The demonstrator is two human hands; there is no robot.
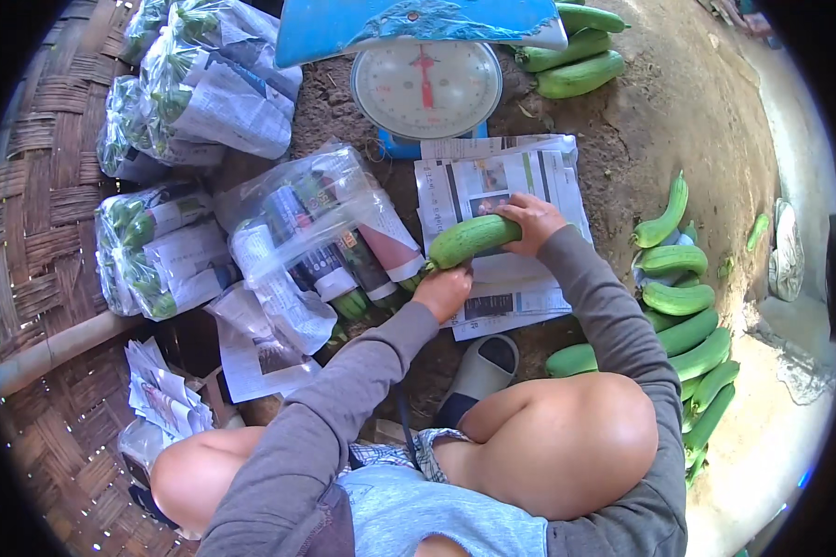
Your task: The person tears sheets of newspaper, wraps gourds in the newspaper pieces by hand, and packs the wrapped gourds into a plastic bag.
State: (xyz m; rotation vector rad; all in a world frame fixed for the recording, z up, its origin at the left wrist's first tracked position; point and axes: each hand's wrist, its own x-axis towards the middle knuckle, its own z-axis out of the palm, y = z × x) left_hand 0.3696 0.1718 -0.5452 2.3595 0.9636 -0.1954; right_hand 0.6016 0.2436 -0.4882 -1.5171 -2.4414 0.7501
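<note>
A green sponge gourd lies tilted between my hands, above a stack of printed newspaper sheets on the dirt floor. My right hand grips its right end from above. Just below the gourd's left end is my left hand, with curled fingers at its underside; part of that contact is hidden. Left of the stack, several gourds wrapped in newspaper sit in a clear plastic bag, their green ends showing at the bottom.
A blue dial scale stands beyond the newspaper. More gourds lie in a row on the right and in a pile beside the scale. Bagged greens in newspaper rest at left by a woven bamboo wall. Folded newspapers sit near my left knee.
</note>
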